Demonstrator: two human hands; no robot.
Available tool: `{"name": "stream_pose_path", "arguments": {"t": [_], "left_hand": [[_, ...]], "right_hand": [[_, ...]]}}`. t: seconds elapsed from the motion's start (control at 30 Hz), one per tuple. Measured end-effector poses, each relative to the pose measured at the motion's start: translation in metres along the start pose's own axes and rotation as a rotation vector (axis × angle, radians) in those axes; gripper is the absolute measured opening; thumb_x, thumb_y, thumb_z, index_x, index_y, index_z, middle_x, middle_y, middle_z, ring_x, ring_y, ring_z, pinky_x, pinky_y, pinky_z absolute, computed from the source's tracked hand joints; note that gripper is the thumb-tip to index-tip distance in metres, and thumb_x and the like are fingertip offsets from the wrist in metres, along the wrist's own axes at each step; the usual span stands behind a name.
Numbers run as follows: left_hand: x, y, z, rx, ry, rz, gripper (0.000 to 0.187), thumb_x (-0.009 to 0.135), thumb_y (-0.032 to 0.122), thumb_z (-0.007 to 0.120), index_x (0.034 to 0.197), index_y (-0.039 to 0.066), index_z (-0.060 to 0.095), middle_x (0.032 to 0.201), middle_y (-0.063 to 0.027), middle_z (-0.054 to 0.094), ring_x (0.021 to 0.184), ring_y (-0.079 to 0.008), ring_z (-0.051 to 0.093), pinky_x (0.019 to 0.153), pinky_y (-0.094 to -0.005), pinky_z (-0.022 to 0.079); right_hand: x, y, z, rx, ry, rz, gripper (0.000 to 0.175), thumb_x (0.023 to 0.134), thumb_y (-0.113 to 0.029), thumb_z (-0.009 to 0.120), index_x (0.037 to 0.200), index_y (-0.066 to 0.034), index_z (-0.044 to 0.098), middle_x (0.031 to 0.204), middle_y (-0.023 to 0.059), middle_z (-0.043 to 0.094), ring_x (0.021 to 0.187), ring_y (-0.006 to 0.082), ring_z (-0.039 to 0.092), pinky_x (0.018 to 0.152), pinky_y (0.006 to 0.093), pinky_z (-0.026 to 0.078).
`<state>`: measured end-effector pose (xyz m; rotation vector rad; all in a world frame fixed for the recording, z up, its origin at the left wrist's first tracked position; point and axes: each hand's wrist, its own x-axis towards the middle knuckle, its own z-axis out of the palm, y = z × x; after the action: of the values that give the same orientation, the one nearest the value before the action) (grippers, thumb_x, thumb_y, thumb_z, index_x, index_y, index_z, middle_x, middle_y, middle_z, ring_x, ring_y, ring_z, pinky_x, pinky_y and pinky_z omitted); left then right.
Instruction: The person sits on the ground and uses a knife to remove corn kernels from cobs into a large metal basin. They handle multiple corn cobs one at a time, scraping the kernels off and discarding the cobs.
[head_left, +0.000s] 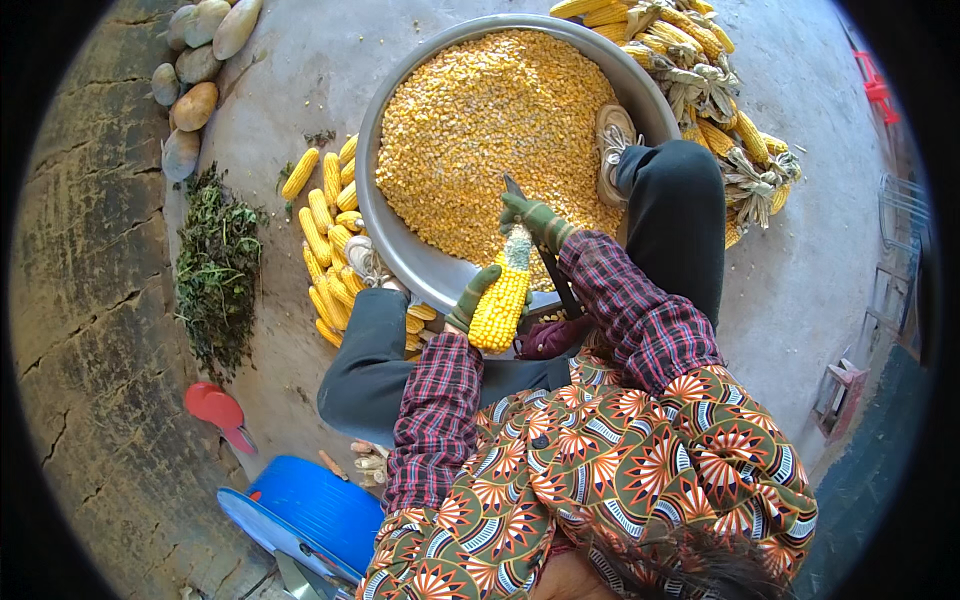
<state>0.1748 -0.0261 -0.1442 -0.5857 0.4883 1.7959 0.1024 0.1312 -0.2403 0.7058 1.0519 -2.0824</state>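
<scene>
My left hand (477, 297), in a green knitted glove, holds the thick lower end of a yellow corn cob (499, 309). The cob's upper tip is bare of kernels. My right hand (534, 219), in a similar striped glove, is closed at that bare tip, above my left hand. A dark narrow tool (556, 271) slants past my right hand, its pointed end resting over the kernels; how the hand meets it is partly hidden. Both hands are over the near part of a large metal basin (409, 264), which holds a broad heap of loose corn kernels (480, 142).
Whole cobs (321, 229) lie left of the basin, and husk-tied cobs (739, 142) at its right. My right shoe (616, 154) rests in the basin. Further left are a heap of wilted greens (217, 270) and several gourds (196, 105). A blue container (322, 510) lies at lower left.
</scene>
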Motion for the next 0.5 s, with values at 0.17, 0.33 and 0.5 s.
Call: {"name": "stream_pose_path", "arguments": {"t": [0.17,0.33,0.5], "left_hand": [[0.008,0.006,0.003,0.045,0.028,0.07,0.057,0.075,0.047,0.052,0.106,0.0,0.047,0.085,-0.0207,0.058,0.069,-0.0269,0.061,0.059,-0.0384,0.053],[0.006,0.008,0.003,0.007,0.116,0.151,0.053,0.075,0.045,0.053,0.103,0.0,0.048,0.082,-0.0183,0.059,0.065,-0.0263,0.06,0.058,-0.0363,0.053],[0.027,0.006,0.002,0.905,0.717,0.399,0.059,0.068,0.035,0.065,0.109,0.003,0.04,0.087,-0.0125,0.057,0.073,-0.0213,0.057,0.061,-0.0312,0.047]], "right_hand": [[-0.001,-0.001,0.001,-0.08,-0.016,0.04,0.045,0.078,-0.05,0.046,0.075,-0.0064,0.057,0.061,0.0059,0.056,0.047,0.0169,0.051,0.043,0.0299,0.041],[-0.012,-0.006,0.006,-0.094,0.062,0.039,0.047,0.076,-0.053,0.047,0.077,-0.0064,0.056,0.063,0.0061,0.053,0.048,0.0177,0.05,0.043,0.0308,0.041],[-0.014,-0.007,0.01,-0.268,0.124,-0.014,0.057,0.071,-0.058,0.05,0.087,-0.0034,0.057,0.069,0.0087,0.057,0.055,0.0188,0.054,0.047,0.0318,0.044]]}}
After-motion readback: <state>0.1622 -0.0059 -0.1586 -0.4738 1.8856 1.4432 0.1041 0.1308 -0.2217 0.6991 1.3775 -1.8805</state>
